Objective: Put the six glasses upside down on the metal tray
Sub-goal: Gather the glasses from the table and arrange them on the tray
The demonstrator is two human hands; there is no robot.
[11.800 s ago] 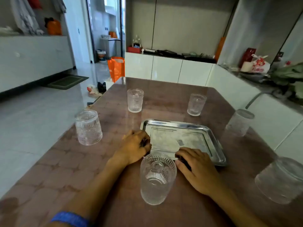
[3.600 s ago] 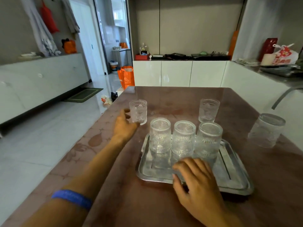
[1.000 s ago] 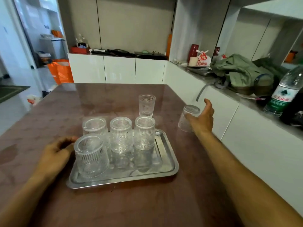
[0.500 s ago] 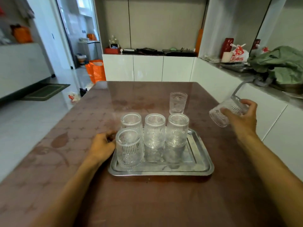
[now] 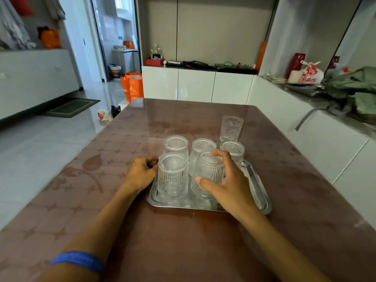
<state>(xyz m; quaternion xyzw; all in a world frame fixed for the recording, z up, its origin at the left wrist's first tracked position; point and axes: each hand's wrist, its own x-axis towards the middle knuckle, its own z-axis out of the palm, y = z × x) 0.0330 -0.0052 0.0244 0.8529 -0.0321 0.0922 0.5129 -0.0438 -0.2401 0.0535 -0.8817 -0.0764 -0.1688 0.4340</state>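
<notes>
The right hand (image 5: 227,186) reached in from the near right, forearm angled across the table (image 5: 203,251), and its fingers (image 5: 220,154) curled over the top and far side of the near middle glass (image 5: 207,176), thumb pressed on the near side, so the hand had that glass firmly wrapped. The glass stood upside down on the tray (image 5: 262,198), though whether it had fully settled on the metal could not be told.

The left hand (image 5: 140,176) lay at the tray's left edge, fingers bent and loosely closed; whether they gripped the rim or only rested against it could not be told. A blue wristband (image 5: 78,260) circled that forearm.

Five glasses stood inverted on the tray: three in the far row, namely a far left one (image 5: 176,145), a far middle one (image 5: 203,145) and a far right one (image 5: 233,149), and two in the near row, a near left one (image 5: 173,178) beside the held one. A sixth glass (image 5: 231,128) stood upright on the table just beyond the tray's far right corner.
</notes>
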